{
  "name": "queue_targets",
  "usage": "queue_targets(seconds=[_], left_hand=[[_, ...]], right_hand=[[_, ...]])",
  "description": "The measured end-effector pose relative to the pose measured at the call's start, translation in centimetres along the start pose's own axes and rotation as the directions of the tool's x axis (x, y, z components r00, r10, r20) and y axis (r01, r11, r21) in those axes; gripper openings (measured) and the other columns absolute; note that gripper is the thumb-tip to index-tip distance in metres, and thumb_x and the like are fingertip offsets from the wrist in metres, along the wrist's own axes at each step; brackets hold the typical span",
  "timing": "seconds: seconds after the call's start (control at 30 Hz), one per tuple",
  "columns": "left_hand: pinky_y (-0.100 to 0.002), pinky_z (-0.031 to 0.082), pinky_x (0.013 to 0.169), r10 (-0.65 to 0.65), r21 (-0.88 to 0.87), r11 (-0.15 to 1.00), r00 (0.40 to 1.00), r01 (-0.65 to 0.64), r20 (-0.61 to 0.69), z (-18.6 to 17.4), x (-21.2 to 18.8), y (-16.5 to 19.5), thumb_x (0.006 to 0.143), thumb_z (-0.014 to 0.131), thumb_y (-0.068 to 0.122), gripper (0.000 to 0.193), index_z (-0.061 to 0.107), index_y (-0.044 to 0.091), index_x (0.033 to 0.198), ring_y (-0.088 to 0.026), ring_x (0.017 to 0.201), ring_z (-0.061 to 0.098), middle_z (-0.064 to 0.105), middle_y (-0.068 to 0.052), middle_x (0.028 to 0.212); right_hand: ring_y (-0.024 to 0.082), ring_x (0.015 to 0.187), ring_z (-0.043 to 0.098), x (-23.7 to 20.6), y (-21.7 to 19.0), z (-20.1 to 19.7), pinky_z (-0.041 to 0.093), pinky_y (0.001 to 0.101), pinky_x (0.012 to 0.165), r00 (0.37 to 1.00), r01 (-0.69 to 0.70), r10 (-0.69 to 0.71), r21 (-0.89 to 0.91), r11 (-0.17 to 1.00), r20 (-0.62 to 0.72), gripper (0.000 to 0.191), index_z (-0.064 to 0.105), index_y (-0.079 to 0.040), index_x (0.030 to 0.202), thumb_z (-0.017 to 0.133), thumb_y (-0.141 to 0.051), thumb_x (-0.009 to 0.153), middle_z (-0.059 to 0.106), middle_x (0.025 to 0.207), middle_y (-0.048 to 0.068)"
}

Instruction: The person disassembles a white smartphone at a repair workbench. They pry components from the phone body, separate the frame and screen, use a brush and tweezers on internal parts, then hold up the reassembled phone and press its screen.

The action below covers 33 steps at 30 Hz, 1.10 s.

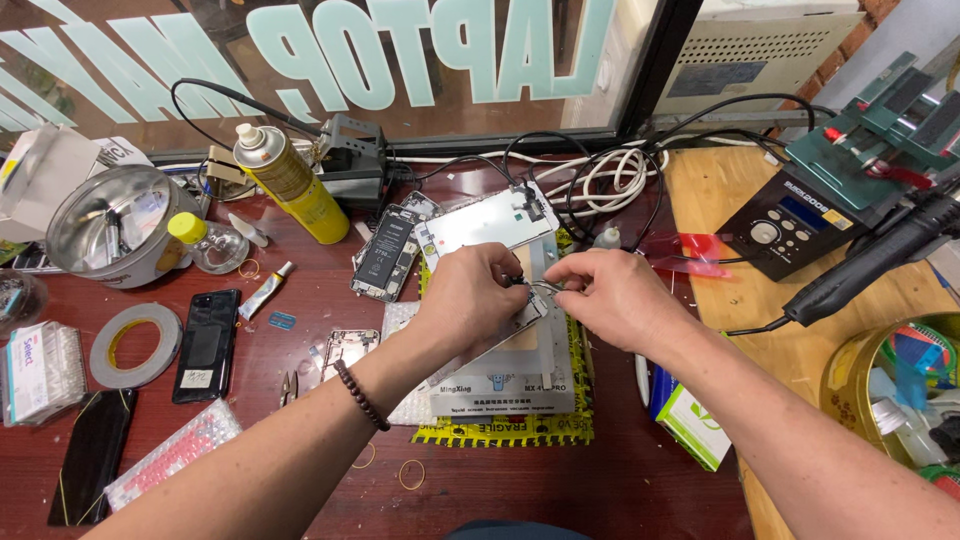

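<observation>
Both hands, left hand point(470, 290) and right hand point(610, 295), pinch tweezers point(540, 288) over the opened phone point(490, 225) just beyond them; seating the part needs steadiness

Glossy dark-red wooden tabletop point(300, 330), shiny metal bowl point(105, 225), glossy yellow spray can point(295, 185), matt black phone point(207, 345).

Dark red wood bench point(620, 480) up against a big glass window point(120, 100) with pale lettering stuck on it, lighter plywood bench point(700, 200) on the right, brick wall point(850, 45) in the corner. Bright, even light.
</observation>
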<state>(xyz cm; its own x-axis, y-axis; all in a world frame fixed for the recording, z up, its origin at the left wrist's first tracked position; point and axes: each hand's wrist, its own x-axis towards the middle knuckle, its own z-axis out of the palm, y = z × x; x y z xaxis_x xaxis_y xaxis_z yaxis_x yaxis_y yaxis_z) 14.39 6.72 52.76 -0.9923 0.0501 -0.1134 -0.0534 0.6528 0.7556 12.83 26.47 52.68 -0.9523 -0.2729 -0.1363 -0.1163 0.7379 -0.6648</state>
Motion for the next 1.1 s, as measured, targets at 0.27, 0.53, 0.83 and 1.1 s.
queue_targets(seconds=[0.27, 0.53, 0.83, 1.1], left_hand=[[-0.042, 0.058, 0.073, 0.009, 0.072, 0.997, 0.997, -0.003, -0.078, 0.0, -0.5, 1.2, 0.075, 0.074, 0.018, 0.025, 0.074, 0.003, 0.094, -0.032, 0.078, 0.075, 0.075, -0.02, 0.079], [-0.04, 0.059, 0.072, 0.002, 0.033, 0.999, 0.999, -0.001, -0.05, -0.5, -0.7, 1.1, 0.075, 0.071, 0.016, 0.024, 0.074, 0.003, 0.095, -0.031, 0.076, 0.076, 0.074, -0.02, 0.076], [-0.038, 0.06, 0.073, 0.029, -0.009, 1.0, 0.999, -0.029, -0.043, -0.7, -0.2, 0.2, 0.076, 0.068, 0.015, 0.026, 0.075, 0.003, 0.097, -0.029, 0.075, 0.077, 0.075, -0.018, 0.079], [-0.035, 0.06, 0.074, 0.042, -0.04, 0.998, 0.999, -0.043, -0.025, -0.6, 0.7, -0.9, 0.075, 0.071, 0.014, 0.025, 0.076, 0.003, 0.097, -0.025, 0.077, 0.076, 0.077, -0.014, 0.085]], right_hand=[[0.013, 0.076, 0.076, 0.1, 0.3, 0.9, 0.06, 0.0305, 0.075, 0.999, 0.005, -0.003, 0.044, 0.999, -0.043, 0.03, 0.078, -0.013, 0.11, 0.072, -0.016, 0.081, 0.08, 0.09, 0.004], [0.014, 0.077, 0.077, -0.2, -0.4, 1.3, 0.06, 0.0306, 0.077, 0.998, -0.037, 0.038, 0.045, 0.998, -0.042, 0.029, 0.078, -0.014, 0.11, 0.07, -0.02, 0.082, 0.08, 0.089, 0.003], [0.014, 0.079, 0.078, -0.3, -1.0, 0.9, 0.06, 0.0309, 0.078, 0.996, -0.093, 0.093, 0.016, 0.996, -0.009, 0.03, 0.079, -0.017, 0.111, 0.071, -0.023, 0.083, 0.081, 0.09, 0.003], [0.014, 0.078, 0.078, -0.1, -1.5, 0.7, 0.06, 0.0311, 0.077, 0.996, -0.09, 0.09, 0.006, 0.996, -0.011, 0.029, 0.079, -0.016, 0.11, 0.071, -0.022, 0.083, 0.081, 0.089, 0.004]])
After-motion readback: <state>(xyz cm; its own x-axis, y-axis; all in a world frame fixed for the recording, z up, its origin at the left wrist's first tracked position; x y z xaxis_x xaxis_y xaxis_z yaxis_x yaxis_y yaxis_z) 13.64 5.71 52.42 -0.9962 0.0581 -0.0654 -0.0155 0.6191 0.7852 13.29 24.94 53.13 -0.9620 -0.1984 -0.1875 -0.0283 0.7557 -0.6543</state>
